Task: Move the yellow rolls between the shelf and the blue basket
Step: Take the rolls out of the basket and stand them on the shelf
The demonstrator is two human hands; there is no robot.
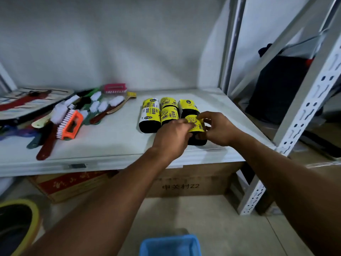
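Observation:
Several yellow-labelled black rolls (150, 115) lie in rows on the white shelf (110, 143), right of centre. At the front right of the group, one yellow roll (195, 124) is gripped from both sides: my left hand (172, 137) holds its left side and my right hand (218, 129) pinches its right side. This roll rests on or just above the shelf near the front edge. The blue basket (170, 245) sits low at the bottom edge of the view, only its top showing.
A heap of scrubbing brushes (70, 117) covers the shelf's left half, with flat packaged items (27, 100) behind. Cardboard boxes (190, 182) stand under the shelf. A perforated metal upright (302, 122) rises at right. A yellow-rimmed round thing (18, 224) is at lower left.

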